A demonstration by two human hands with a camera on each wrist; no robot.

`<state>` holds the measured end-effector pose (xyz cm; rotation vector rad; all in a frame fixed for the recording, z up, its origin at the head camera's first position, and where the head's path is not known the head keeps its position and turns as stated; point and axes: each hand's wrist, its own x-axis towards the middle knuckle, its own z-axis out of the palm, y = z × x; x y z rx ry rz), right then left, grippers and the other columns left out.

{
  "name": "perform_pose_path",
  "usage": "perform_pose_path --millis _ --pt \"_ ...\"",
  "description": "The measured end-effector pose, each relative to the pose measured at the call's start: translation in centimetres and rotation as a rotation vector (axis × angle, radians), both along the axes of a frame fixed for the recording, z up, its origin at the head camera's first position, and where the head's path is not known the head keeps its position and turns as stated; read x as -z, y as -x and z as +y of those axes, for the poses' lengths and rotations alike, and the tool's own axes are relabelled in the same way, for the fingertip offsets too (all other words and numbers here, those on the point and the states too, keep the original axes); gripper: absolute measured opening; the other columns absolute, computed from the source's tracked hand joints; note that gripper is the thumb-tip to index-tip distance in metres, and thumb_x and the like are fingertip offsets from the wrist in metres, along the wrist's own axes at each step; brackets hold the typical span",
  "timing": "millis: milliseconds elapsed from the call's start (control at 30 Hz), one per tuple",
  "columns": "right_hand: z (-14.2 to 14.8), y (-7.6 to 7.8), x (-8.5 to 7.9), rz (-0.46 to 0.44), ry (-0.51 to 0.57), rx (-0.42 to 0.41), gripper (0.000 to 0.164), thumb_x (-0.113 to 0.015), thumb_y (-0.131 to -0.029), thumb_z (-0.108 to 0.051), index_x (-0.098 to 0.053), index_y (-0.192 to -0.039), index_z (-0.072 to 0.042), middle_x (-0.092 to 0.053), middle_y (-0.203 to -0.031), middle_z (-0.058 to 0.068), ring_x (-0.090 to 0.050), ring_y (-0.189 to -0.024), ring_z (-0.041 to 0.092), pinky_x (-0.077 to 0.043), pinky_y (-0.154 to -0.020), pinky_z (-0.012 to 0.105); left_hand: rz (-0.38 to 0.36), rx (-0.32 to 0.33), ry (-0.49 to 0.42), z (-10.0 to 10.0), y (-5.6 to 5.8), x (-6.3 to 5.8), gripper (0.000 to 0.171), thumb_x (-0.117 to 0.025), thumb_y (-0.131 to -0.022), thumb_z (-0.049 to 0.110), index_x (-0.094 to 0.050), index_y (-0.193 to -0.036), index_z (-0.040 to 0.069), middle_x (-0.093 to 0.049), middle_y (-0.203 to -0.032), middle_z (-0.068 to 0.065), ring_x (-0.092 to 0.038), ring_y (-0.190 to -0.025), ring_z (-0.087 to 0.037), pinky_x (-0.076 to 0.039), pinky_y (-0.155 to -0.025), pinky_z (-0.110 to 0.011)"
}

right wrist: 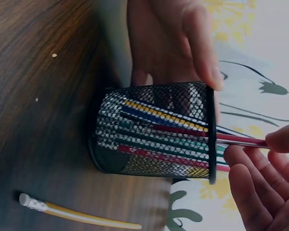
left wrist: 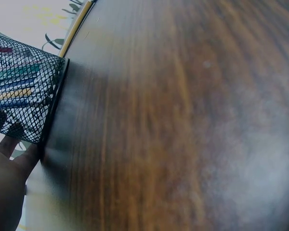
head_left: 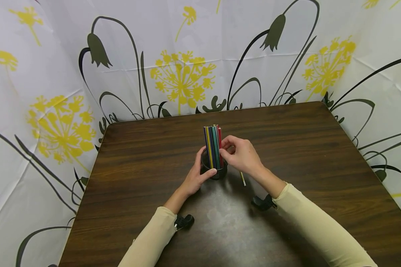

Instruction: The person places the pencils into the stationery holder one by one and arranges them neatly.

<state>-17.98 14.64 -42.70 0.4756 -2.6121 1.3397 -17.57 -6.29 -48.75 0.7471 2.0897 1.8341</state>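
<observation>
A black mesh pencil cup (right wrist: 159,159) stands upright on the table, holding several pencils (head_left: 212,146) in blue, yellow, green and red. My left hand (head_left: 195,178) grips the cup from the left, thumb at the near rim and fingers around the far side. Over the right part of the rim, my right hand (head_left: 243,154) pinches a red pencil (right wrist: 243,140) between thumb and fingers. That pencil's lower end reaches inside the cup and shows through the mesh. Beside the cup lies a yellow pencil (right wrist: 86,218) with a white eraser end.
The brown wood-grain table (head_left: 147,155) backs onto a white cloth (head_left: 200,29) printed with yellow and dark green flowers. Black wrist devices (head_left: 185,221) are worn at both sleeves. A few tiny pale crumbs (right wrist: 54,55) dot the tabletop.
</observation>
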Motion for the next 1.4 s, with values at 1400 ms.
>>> perform_pose_path --millis 1400 --pt "-1.7 0.9 1.2 0.003 -0.122 0.228 0.009 -0.071 -0.086 -0.02 -0.07 -0.089 -0.012 -0.069 -0.077 -0.003 -0.06 -0.06 0.009 -0.049 -0.055 0.031 0.002 -0.014 0.035 0.1 -0.1 -0.3 0.078 -0.058 -0.095 0.009 -0.009 -0.155 0.01 -0.033 -0.152 -0.02 -0.034 -0.138 -0.036 -0.019 -0.112 -0.06"
